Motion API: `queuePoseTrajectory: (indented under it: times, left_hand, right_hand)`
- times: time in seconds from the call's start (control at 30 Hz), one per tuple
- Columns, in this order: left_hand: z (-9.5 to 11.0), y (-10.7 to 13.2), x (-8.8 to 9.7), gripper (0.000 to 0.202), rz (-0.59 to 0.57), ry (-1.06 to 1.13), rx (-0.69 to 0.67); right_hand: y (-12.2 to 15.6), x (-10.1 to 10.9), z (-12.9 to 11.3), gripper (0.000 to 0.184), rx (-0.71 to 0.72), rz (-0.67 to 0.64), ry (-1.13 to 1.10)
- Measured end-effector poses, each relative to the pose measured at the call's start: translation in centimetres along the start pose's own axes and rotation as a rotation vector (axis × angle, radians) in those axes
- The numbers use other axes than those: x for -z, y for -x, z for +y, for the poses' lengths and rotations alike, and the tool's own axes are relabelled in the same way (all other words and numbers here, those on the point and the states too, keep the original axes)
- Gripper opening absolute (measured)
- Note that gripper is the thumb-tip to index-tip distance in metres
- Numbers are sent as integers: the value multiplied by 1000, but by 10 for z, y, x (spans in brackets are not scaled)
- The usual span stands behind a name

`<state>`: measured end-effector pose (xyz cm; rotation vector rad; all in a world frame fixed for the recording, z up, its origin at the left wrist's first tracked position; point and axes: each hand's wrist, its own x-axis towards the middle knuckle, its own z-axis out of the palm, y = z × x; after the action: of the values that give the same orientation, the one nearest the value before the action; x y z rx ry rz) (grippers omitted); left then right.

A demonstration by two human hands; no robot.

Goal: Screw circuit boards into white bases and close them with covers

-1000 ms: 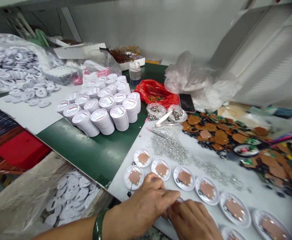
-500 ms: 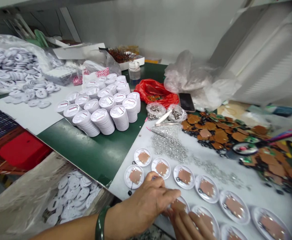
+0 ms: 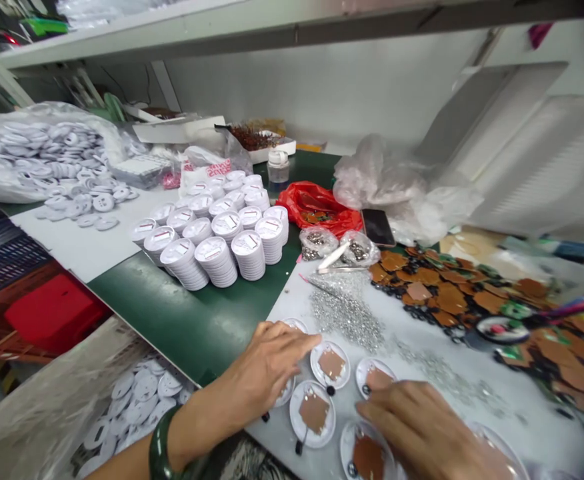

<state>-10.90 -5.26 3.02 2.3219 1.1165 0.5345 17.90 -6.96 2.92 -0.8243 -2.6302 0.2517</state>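
Observation:
My left hand [image 3: 272, 363], a dark green bangle [image 3: 161, 443] on its wrist, hovers over the left end of the white round discs. Its fingers are stretched out, and a half-covered disc [image 3: 296, 325] shows behind them. My right hand [image 3: 422, 427] is blurred, palm down over discs on the right, its fingertips at a disc [image 3: 367, 370] with a brown board. What lies under those fingers is hidden. Between the hands sit a disc [image 3: 331, 365] and a nearer disc [image 3: 313, 413], each holding a brown square board. A small black part [image 3: 299, 448] hangs from the nearer one by a wire.
Stacked white discs [image 3: 217, 257] stand on the green mat. Behind the hands lie small clear pieces [image 3: 349, 313]; brown boards [image 3: 447, 287] are heaped at right. Further back are a red bag [image 3: 317, 207] and a phone [image 3: 378, 227]. Lower left, a bin holds white covers [image 3: 137, 400].
The view has tilted up, so things sit lower in it. My hands, close together over one disc before, are now apart: left hand leftward, right hand up and rightward.

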Motion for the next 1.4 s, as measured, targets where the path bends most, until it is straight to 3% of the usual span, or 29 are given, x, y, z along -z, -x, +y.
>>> queuePoseTrajectory:
  times: [0.07,0.13,0.2,0.3,0.4,0.53,0.67,0.8,0.97,1.17,1.4]
  left_hand:
    - [-6,-10,1,62,-45,-42,-17]
    - [-8,-20,-3,60,-83,-84,-39]
    - [-9,-29,-9,54,-109,-121,-55]
    - [-13,-36,-17,46,-120,-164,-74]
    - [-19,-37,-21,47,-108,-172,-69]
    - [-25,-36,-24,62,-98,-151,-83]
    - [-29,-36,-27,68,-106,-118,-92]
    - [-26,-36,-22,59,-98,-116,-74]
    - [-26,-37,-19,48,-85,-79,-94]
    - [-36,-38,-29,57,-93,-39,-96]
    - [-31,-37,-19,58,-86,-33,-88]
  right_hand:
    - [-22,-12,-2,21,52,-76,9]
    - [-37,-30,1,21,94,-11,76]
    - [-42,-47,8,20,127,62,88]
    - [-38,-62,21,20,96,68,-24]
    - [-36,-65,27,22,-6,3,-124]
    - [-48,-71,24,26,-99,80,-117]
    - [-59,-80,25,25,-98,113,-63]
    - [-56,-84,25,19,-108,116,-48]
    - [-54,-81,20,28,-59,95,-21]
    - [-66,-70,30,24,-10,60,-74]
    - [-58,-83,28,33,-45,113,-79]
